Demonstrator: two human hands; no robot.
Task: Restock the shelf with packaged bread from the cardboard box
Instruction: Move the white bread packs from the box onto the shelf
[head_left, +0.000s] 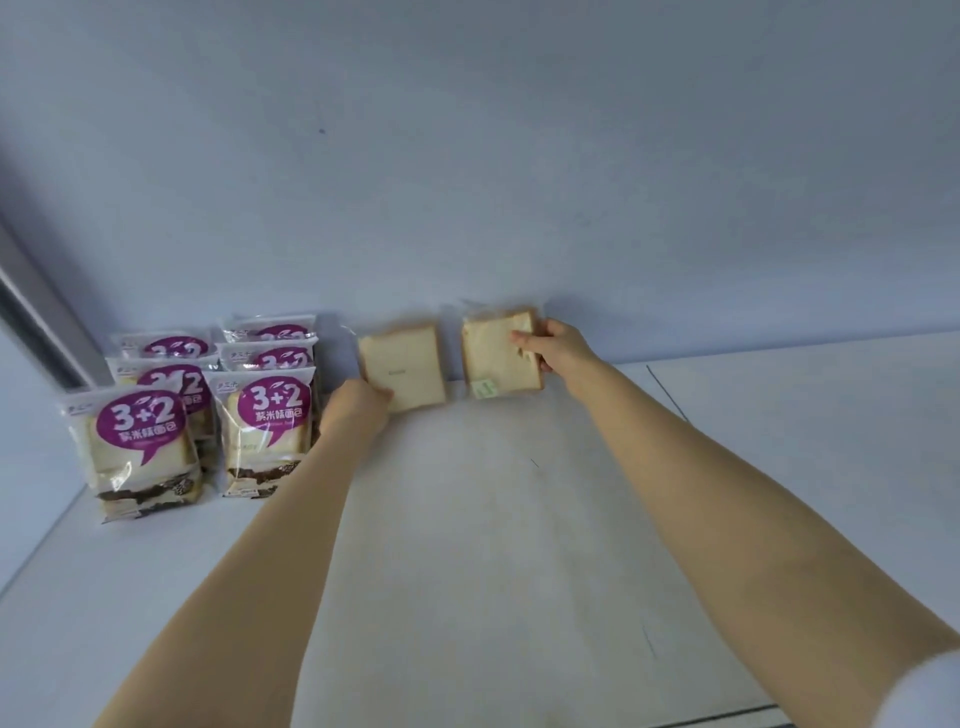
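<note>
Both arms reach deep onto the white shelf (519, 519). Left hand (356, 408) is closed on the lower left corner of a clear-wrapped bread pack (402, 366) standing against the back wall (467, 156); fingers hidden behind the pack, so exact grip can't be told. Right hand (558, 348) pinches the right edge of a second bread pack (501, 358), thumb on the front face, fingers wrapped behind. The two packs stand upright, near each other but apart, just right of the purple "3+2" packs (260, 410), which stand in two rows at far left. Cardboard box not in view. Handling judgement: light, soft, crushable slices in slick, loose film. Best held by the crust edges or flat across both faces with low squeeze; pinching the film alone likely slips. Upright packs probably tip easily, so lean them on the wall or a neighbour.
</note>
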